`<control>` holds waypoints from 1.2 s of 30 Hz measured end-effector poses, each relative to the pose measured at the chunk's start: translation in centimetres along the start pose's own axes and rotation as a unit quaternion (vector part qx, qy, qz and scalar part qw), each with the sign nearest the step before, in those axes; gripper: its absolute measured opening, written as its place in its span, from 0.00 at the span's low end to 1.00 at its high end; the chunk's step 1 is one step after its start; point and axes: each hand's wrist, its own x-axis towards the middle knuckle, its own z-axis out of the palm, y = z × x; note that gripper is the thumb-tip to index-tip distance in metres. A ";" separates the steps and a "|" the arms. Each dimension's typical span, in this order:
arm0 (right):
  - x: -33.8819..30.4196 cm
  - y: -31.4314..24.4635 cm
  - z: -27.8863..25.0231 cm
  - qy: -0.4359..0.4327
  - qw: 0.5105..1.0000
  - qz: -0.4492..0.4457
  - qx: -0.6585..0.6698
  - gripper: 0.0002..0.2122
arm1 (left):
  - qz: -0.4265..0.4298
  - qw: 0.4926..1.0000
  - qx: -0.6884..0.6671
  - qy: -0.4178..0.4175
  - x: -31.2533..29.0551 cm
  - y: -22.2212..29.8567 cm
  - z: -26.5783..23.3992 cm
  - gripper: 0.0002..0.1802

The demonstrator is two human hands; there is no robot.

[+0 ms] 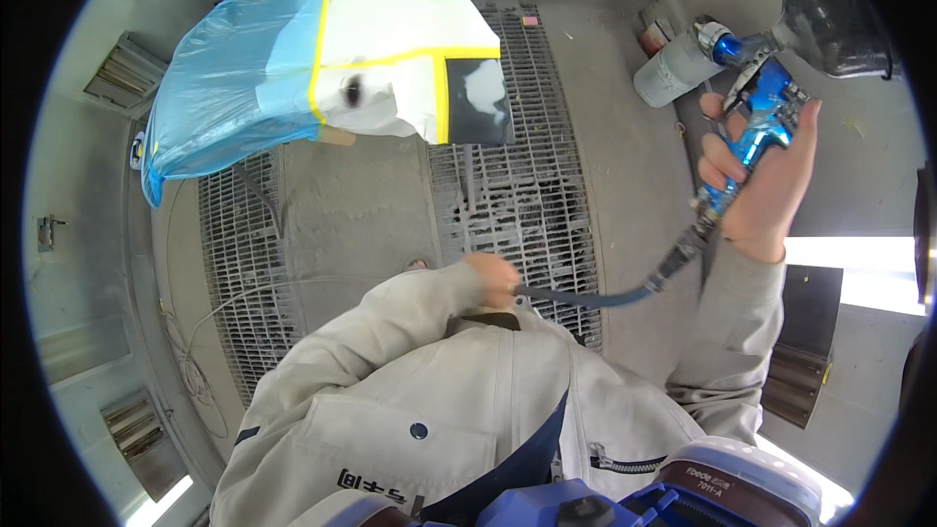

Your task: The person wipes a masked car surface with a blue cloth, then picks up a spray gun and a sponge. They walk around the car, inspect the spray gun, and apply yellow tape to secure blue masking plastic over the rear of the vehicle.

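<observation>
Right hand (759, 197) clamps a blue spray gun (759, 127) raised at far right, left hand (491, 278) gripping its hose (586, 299) near the chest, the masked panel (322, 59) hanging far left over floor grating (517, 205).

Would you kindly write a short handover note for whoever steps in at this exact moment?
Right hand: raised, closed around the blue spray gun, whose dark cup sits on top.
Left hand: at the chest, gripping the air hose that runs to the gun's base.
Masked panel: ahead over the floor grate, wrapped in blue film and white paper with yellow tape; one small dark window is left exposed.
Done: masking is on.
Left: gun points away from the panel.
</observation>
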 end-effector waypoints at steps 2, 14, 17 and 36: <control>-0.5 -0.9 0.5 -0.011 0.999 0.013 -0.049 0.38 | -0.065 0.995 0.057 0.046 -3.4 -5.7 3.2 0.15; -1.6 8.6 9.1 -0.051 0.985 0.139 -0.093 0.40 | -0.247 0.875 -0.042 0.414 -24.4 -18.0 16.8 0.23; -2.6 9.8 10.9 -0.067 0.984 0.154 -0.056 0.39 | -0.322 0.737 -0.241 0.543 -22.6 -18.8 15.3 0.28; -14.1 11.2 9.4 0.073 0.991 0.062 -0.091 0.37 | -0.002 0.875 0.245 0.417 0.3 -11.1 -24.6 0.28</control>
